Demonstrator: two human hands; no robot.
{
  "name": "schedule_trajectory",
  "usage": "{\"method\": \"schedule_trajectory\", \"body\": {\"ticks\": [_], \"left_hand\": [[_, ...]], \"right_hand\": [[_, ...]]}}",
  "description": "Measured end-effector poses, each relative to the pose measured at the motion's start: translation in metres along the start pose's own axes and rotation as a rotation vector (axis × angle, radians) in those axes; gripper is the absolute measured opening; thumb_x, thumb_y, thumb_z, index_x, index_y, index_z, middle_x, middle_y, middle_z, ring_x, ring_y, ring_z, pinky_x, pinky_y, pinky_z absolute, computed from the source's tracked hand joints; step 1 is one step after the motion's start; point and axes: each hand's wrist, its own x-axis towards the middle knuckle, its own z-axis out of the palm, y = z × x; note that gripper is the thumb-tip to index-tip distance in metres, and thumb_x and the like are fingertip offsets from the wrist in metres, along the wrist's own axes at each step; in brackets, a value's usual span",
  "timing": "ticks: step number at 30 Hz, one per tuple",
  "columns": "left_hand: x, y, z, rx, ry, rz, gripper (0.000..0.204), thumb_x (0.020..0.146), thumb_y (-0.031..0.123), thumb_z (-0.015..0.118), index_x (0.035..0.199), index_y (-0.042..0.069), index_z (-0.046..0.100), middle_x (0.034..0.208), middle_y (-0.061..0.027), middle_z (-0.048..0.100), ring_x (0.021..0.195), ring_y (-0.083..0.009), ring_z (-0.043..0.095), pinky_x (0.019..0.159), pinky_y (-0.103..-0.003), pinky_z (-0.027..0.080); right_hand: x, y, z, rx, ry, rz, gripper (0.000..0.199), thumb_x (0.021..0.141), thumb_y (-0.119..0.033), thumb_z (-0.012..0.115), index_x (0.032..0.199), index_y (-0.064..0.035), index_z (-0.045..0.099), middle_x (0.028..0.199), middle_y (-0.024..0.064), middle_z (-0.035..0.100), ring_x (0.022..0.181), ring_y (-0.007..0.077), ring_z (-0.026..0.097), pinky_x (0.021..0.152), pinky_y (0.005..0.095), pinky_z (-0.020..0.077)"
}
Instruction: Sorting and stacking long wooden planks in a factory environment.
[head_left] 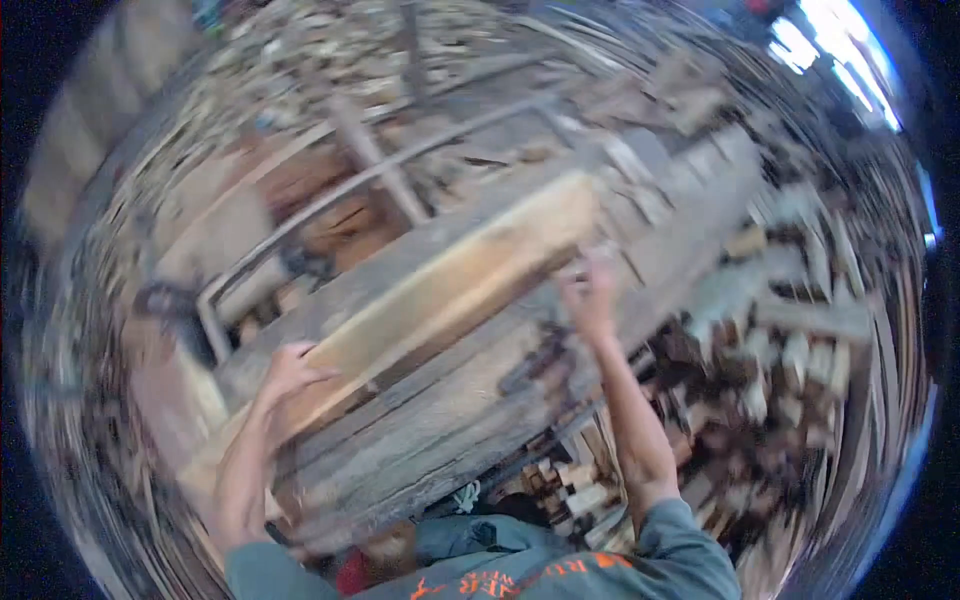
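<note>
Pale plank [440,290] lay slanted on grey timber bench [450,410], whole view motion-blurred. Left hand [288,372] pressed near end, fingers curled on it. Right hand [590,295] beside far end, grip unclear. Cut-wood stack [780,330] right; metal frame [330,200] behind.

My left hand [290,372] and right hand [590,295] flank the pale plank [450,290] on grey boards [450,420]. Passage open above the plank. Metal frame [330,195] blocks beyond; stacked offcuts [760,360] crowd my right side. Picture blurred.
</note>
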Motion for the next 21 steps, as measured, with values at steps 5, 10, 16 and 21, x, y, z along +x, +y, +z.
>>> {"method": "schedule_trajectory", "body": {"ticks": [5, 10, 16, 21], "left_hand": [[-0.031, -0.037, -0.198, 0.256, -0.221, -0.347, 0.04, 0.075, 0.028, 0.084, 0.102, 0.002, 0.072, 0.097, -0.0039, 0.071, 0.084, -0.0086, 0.063, 0.078, -0.026, 0.051], [0.004, -0.026, -0.163, 0.061, -0.284, -0.45, 0.039, 0.076, 0.028, 0.083, 0.1, 0.0, 0.072, 0.093, -0.0009, 0.068, 0.082, -0.0089, 0.06, 0.076, -0.025, 0.048], [0.044, -0.053, -0.147, 0.123, -0.368, -0.493, 0.042, 0.08, 0.027, 0.08, 0.109, -0.002, 0.068, 0.102, -0.0032, 0.068, 0.091, -0.0117, 0.063, 0.082, -0.027, 0.05], [0.076, -0.051, -0.107, 0.081, -0.403, -0.477, 0.047, 0.078, 0.03, 0.081, 0.11, -0.002, 0.068, 0.104, -0.0041, 0.067, 0.096, -0.0133, 0.06, 0.087, -0.029, 0.047]], "right_hand": [[-0.217, -0.057, 0.23, 0.496, 0.05, -0.036, 0.056, 0.084, -0.011, 0.07, 0.136, -0.0063, 0.049, 0.129, 0.0174, 0.049, 0.082, 0.0226, 0.06, 0.077, 0.0337, 0.0503], [-0.319, -0.03, 0.249, 0.59, -0.049, 0.218, 0.052, 0.085, -0.01, 0.069, 0.133, -0.005, 0.051, 0.125, 0.0153, 0.052, 0.09, 0.0201, 0.06, 0.071, 0.0304, 0.0512], [-0.357, -0.058, 0.227, 0.738, -0.108, 0.424, 0.048, 0.086, -0.013, 0.068, 0.13, -0.003, 0.052, 0.123, 0.0211, 0.056, 0.11, 0.0361, 0.058, 0.095, 0.0396, 0.0469], [-0.365, -0.07, 0.215, 0.767, -0.08, 0.424, 0.045, 0.086, -0.013, 0.068, 0.128, -0.0025, 0.054, 0.123, 0.0191, 0.057, 0.111, 0.0347, 0.058, 0.095, 0.0387, 0.0475]]}}
